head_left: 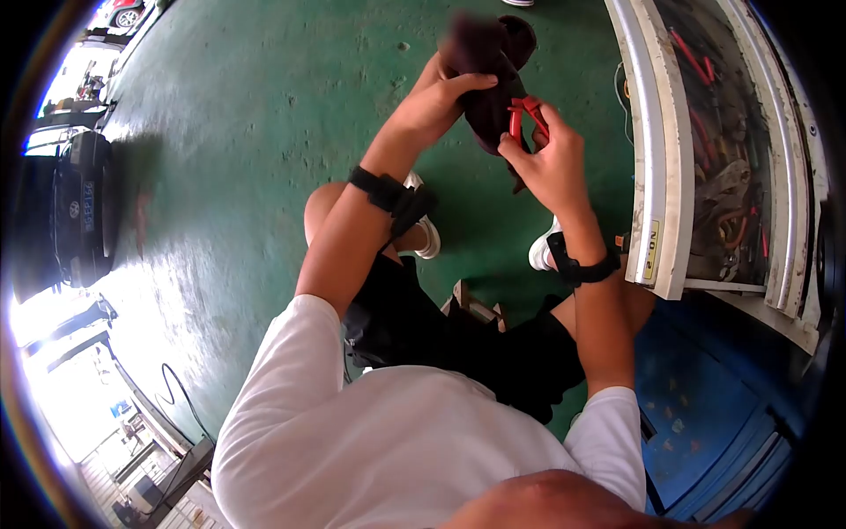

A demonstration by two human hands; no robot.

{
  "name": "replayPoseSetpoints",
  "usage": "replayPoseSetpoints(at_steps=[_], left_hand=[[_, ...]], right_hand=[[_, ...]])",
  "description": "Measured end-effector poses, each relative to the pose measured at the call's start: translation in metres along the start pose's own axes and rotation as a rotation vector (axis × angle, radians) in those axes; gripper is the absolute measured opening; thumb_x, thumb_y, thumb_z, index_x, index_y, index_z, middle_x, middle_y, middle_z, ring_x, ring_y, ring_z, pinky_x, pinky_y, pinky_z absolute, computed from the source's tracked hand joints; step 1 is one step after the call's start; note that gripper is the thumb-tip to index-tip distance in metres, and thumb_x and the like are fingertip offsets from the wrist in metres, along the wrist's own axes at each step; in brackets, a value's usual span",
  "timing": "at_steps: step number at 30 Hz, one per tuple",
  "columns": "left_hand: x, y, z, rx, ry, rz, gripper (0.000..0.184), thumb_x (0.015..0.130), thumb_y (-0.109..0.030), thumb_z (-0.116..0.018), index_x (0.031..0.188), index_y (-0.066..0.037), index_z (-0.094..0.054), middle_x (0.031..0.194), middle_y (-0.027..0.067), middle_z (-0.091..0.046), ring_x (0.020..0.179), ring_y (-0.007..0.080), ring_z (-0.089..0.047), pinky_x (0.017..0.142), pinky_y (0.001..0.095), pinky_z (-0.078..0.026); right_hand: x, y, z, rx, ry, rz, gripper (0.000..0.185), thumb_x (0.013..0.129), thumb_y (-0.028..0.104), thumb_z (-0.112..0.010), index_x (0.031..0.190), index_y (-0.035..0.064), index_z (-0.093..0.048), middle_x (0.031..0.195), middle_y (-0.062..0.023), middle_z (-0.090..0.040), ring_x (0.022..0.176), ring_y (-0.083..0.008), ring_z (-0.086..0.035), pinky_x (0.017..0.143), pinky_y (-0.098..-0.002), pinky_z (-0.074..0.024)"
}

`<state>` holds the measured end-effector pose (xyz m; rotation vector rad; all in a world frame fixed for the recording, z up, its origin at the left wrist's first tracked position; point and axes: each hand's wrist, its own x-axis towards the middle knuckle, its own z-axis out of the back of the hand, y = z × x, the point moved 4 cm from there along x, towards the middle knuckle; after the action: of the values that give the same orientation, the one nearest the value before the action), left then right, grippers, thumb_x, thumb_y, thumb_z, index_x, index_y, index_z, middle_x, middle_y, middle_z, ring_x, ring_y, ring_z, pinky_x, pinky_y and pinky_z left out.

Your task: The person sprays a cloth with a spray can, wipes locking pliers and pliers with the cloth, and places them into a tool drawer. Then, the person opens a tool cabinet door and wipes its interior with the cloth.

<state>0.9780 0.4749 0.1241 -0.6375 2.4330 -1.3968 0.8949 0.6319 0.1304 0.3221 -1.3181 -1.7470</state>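
One broad green floor [264,97] spreads beneath you, with a dark car [75,212] standing at the far left edge of the view. To your right is a blue cabinet [696,379], and ahead of it an open drawer [656,176] with a pale, scuffed rim and a jumble of tools [718,167] inside, several of them red. Low between your legs sits a small stool [476,306], partly hidden by your black shorts [441,331]. Out in front of you, above the floor and left of the drawer, is the dark bundle [483,123]; its upper end is blurred, so what it is cannot be told. Your left hand [427,113] grips its near-left side, the thumb laid across the face towards you and the other fingers mostly hidden behind it. Your right hand [555,163] is closed around a red tool [515,123], thumb on one handle and fingers curled about the other, the two handles standing a little apart. The tool lies against the bundle's right side as you see it, just beside the fingertips; whether its tip bites into the bundle cannot be told. Each forearm wears a black strap [379,188] near the wrist.
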Motion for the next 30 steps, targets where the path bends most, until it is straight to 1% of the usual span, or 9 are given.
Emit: replayPoseSetpoints(at_steps=[4, 7, 11, 13, 16, 18, 22, 24, 30], left_hand=[[0.000, -0.004, 0.010, 0.048, 0.001, -0.040, 0.068, 0.074, 0.010, -0.065, 0.137, -0.005, -0.046, 0.123, 0.0072, -0.060, 0.116, 0.0203, -0.058, 0.102, 0.0355, -0.047], [-0.001, -0.006, 0.016, 0.000, 0.074, -0.088, 0.069, 0.073, 0.008, -0.065, 0.138, -0.004, -0.046, 0.124, 0.0084, -0.060, 0.115, 0.0218, -0.059, 0.101, 0.0367, -0.049], [-0.009, -0.002, 0.022, -0.213, 0.121, 0.034, 0.053, 0.076, 0.002, -0.063, 0.129, 0.002, -0.053, 0.114, 0.0111, -0.065, 0.104, 0.0241, -0.064, 0.095, 0.0387, -0.053], [-0.012, -0.004, 0.018, -0.229, 0.172, 0.053, 0.048, 0.078, 0.000, -0.062, 0.125, 0.003, -0.056, 0.110, 0.0118, -0.066, 0.100, 0.0246, -0.066, 0.093, 0.0391, -0.054], [-0.015, -0.004, 0.017, -0.238, 0.165, 0.079, 0.037, 0.079, -0.002, -0.061, 0.115, 0.004, -0.060, 0.103, 0.0114, -0.067, 0.093, 0.0237, -0.067, 0.089, 0.0383, -0.055], [-0.014, -0.007, 0.018, -0.205, 0.150, 0.020, 0.034, 0.079, -0.001, -0.060, 0.113, 0.003, -0.059, 0.102, 0.0108, -0.066, 0.091, 0.0224, -0.066, 0.085, 0.0367, -0.056], [-0.009, -0.009, 0.017, -0.122, -0.026, -0.086, 0.031, 0.078, 0.002, -0.059, 0.109, 0.001, -0.059, 0.098, 0.0086, -0.065, 0.088, 0.0206, -0.064, 0.082, 0.0344, -0.055], [-0.005, -0.009, 0.019, -0.112, -0.064, -0.089, 0.031, 0.077, 0.004, -0.059, 0.108, 0.000, -0.058, 0.096, 0.0069, -0.064, 0.088, 0.0199, -0.063, 0.081, 0.0327, -0.054], [-0.006, -0.013, 0.015, -0.110, -0.065, -0.025, 0.034, 0.077, 0.006, -0.060, 0.110, 0.000, -0.057, 0.097, 0.0073, -0.065, 0.091, 0.0202, -0.064, 0.083, 0.0331, -0.054]], right_hand=[[-0.001, -0.006, 0.000, 0.192, 0.212, -0.122, 0.039, 0.074, 0.017, -0.079, 0.106, -0.0007, -0.066, 0.061, 0.0024, -0.041, 0.056, -0.0074, -0.035, 0.051, -0.0253, -0.0322], [-0.003, 0.000, -0.005, 0.453, 0.386, -0.231, 0.039, 0.075, 0.018, -0.078, 0.109, 0.0024, -0.067, 0.063, 0.0058, -0.041, 0.056, -0.0045, -0.034, 0.049, -0.0240, -0.0284], [-0.016, 0.011, -0.014, 0.752, 0.504, -0.460, 0.044, 0.080, 0.026, -0.070, 0.120, 0.0074, -0.061, 0.065, 0.0053, -0.039, 0.052, -0.0048, -0.033, 0.047, -0.0234, -0.0260], [-0.027, 0.016, -0.020, 1.308, 0.662, -0.758, 0.050, 0.085, 0.033, -0.061, 0.129, 0.0106, -0.052, 0.068, 0.0038, -0.034, 0.048, -0.0051, -0.030, 0.045, -0.0225, -0.0243], [-0.028, 0.015, -0.025, 1.295, 0.704, -0.678, 0.056, 0.090, 0.041, -0.052, 0.137, 0.0117, -0.045, 0.070, 0.0014, -0.032, 0.043, -0.0052, -0.025, 0.041, -0.0213, -0.0199], [-0.024, 0.018, -0.022, 1.312, 0.674, -0.692, 0.050, 0.090, 0.038, -0.053, 0.131, 0.0084, -0.048, 0.071, 0.0017, -0.033, 0.045, -0.0053, -0.027, 0.041, -0.0220, -0.0215], [-0.011, 0.013, -0.022, 0.806, 0.420, -0.439, 0.040, 0.086, 0.024, -0.068, 0.117, 0.0025, -0.055, 0.072, 0.0055, -0.039, 0.051, -0.0030, -0.033, 0.045, -0.0210, -0.0262], [-0.002, 0.011, -0.014, 0.408, 0.236, -0.220, 0.038, 0.080, 0.018, -0.080, 0.105, 0.0016, -0.058, 0.078, 0.0022, -0.059, 0.052, -0.0019, -0.043, 0.046, -0.0215, -0.0330], [0.000, -0.003, -0.015, 0.264, 0.064, -0.188, 0.028, 0.078, 0.013, -0.081, 0.093, 0.0003, -0.061, 0.068, 0.0039, -0.055, 0.052, -0.0018, -0.038, 0.047, -0.0221, -0.0322]])
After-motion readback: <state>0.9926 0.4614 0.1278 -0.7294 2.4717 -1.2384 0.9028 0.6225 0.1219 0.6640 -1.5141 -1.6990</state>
